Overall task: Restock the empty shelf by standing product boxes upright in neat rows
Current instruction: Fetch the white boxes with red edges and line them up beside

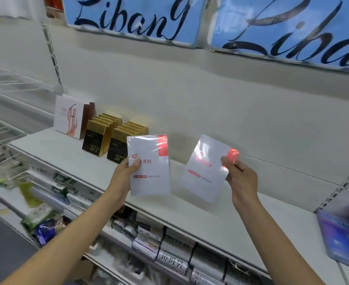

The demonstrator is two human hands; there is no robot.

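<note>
Fingers (135, 164) of left hand (126, 171) pinch one upright white-and-red box (149, 167), right hand (241, 177) pinches a tilted second box (205, 171), both above the shelf (190, 210); glossy wrap may slip, toppling the gold-and-black boxes (95, 138).
</note>
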